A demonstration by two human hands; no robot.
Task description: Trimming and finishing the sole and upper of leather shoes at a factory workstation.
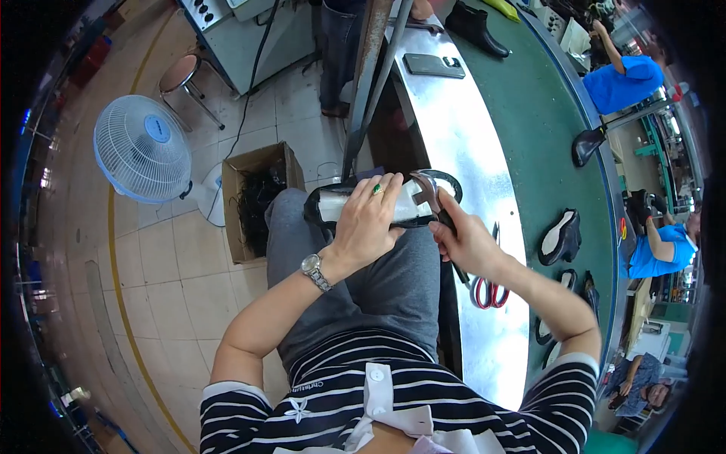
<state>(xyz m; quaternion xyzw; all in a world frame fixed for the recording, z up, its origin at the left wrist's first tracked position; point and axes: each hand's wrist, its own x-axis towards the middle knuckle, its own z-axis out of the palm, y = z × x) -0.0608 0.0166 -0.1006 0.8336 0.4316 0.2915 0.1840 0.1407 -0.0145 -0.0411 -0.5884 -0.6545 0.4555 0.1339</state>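
Holding item on lap: black shoe point(333, 206), sole side up, lying across the knees w/ toe toward the table point(461, 129).

- Shoe: black upper, glossy; pale whitish insole/bottom panel showing in the middle; dark rim all round. Toe end partly hidden by hands and tool.
- Left hand point(368, 219): closed over shoe's middle, fingers wrapped across the pale panel; green-stone ring on one finger; metal watch point(315, 272) at wrist.
- Right hand point(465, 238): gripped round handles of pincers point(427, 193); tool head sits at shoe's edge near toe. Whether it bites the upper: can't tell.
- Scissors point(490, 291): red handles, lying on table just right of right forearm.
- Table: long shiny metal strip, w/ green belt point(544, 129) running beside it.
- On metal strip, far end: dark phone-like slab point(434, 66).
- On belt: black boot point(475, 29) far end; several black shoes w/ pale soles up point(561, 236) nearer right.
- Floor, left: white fan point(142, 147); open cardboard box point(257, 198) w/ dark scraps inside; round stool point(185, 76).
- Other people in blue shirts point(624, 82) across the belt, right side.
- Wearer: grey trousers, black-and-white striped top.
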